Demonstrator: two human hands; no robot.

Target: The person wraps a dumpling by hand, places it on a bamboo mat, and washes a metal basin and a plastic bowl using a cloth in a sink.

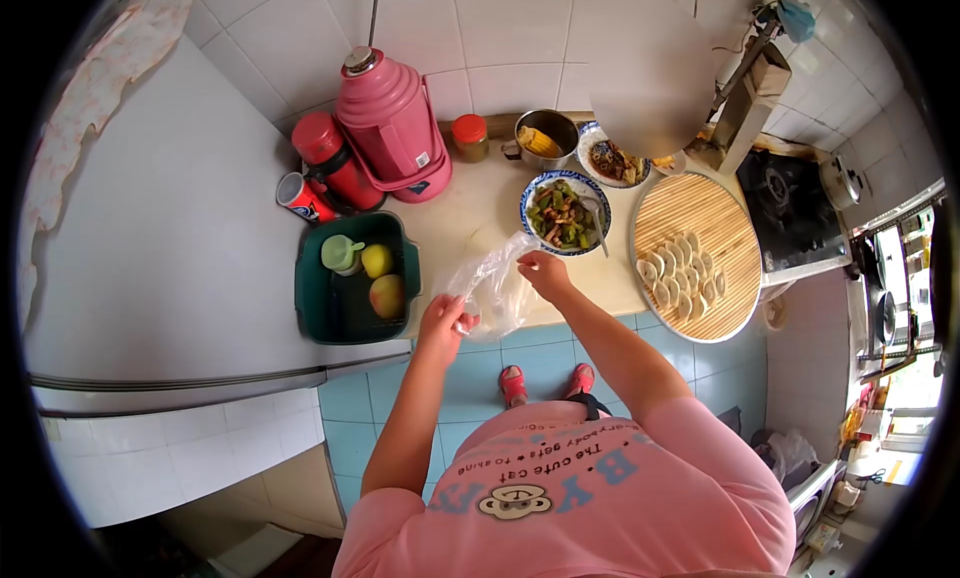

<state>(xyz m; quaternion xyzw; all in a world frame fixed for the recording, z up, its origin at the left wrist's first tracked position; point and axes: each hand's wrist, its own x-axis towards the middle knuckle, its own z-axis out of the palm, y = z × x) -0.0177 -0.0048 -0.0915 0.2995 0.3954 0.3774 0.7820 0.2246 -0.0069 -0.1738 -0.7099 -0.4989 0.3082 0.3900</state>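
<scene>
A clear plastic bag (492, 288) hangs between my two hands at the front edge of the counter. My left hand (445, 321) is closed on the bag's lower left side. With bent fingers, my right hand (543, 273) grips its upper right edge. Whether anything lies inside the bag is hard to make out. Just beyond my right hand stands a blue-rimmed bowl (528, 200) of green vegetables and meat, a spoon (597, 224) resting in it. Left of my left hand is a dark green basin (308, 308) with a light green cup (341, 253) and two yellowish fruits (387, 297).
A round bamboo tray (690, 208) of dumplings (684, 274) sits on the right, near the stove (795, 203). Along the wall stand a pink thermos (392, 128), a red flask (335, 158), a red-lidded jar (470, 138), a pot of corn (548, 131) and a plate of food (614, 161).
</scene>
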